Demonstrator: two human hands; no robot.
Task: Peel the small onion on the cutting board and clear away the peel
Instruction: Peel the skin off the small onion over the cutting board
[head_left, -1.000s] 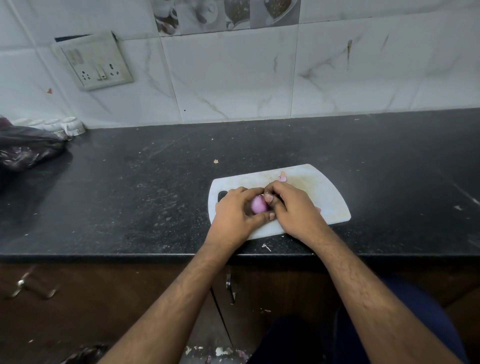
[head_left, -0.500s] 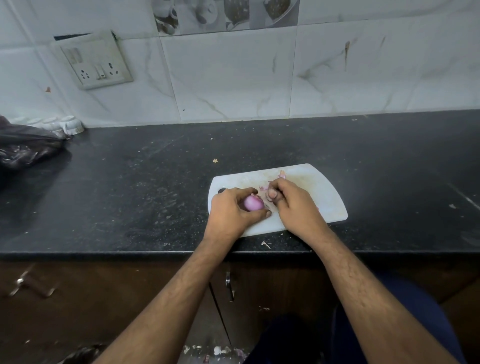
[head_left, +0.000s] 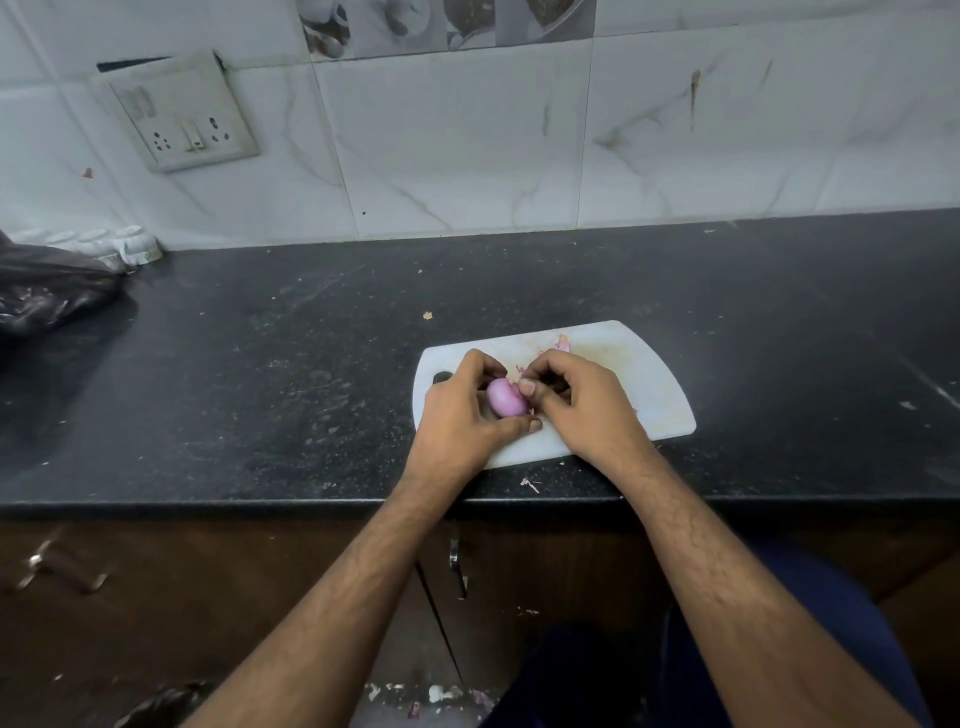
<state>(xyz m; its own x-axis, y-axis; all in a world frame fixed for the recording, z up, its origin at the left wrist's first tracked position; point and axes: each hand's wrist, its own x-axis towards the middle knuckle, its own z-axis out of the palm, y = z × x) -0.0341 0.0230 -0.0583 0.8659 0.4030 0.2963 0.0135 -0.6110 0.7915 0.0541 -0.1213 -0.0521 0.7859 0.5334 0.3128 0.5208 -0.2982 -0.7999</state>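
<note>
A small pink-purple onion (head_left: 505, 398) sits in my left hand (head_left: 462, 415), whose fingers and thumb curl round it just above the white cutting board (head_left: 639, 384). My right hand (head_left: 582, 402) is beside it with curled fingers, its thumb and fingertips pinching at the onion's right end, where thin peel shows. A scrap of pink peel (head_left: 562, 343) lies on the board's far edge. Smaller bits lie on the board near my fingers.
The board lies on a black stone counter (head_left: 260, 374) near its front edge. A dark plastic bag (head_left: 47, 291) sits at the far left by the tiled wall. A peel scrap (head_left: 530, 485) lies on the counter before the board.
Both hands have kept working over the board; the onion has turned in my left hand and shows more bare surface. My right hand's fingers shifted at its right end.
</note>
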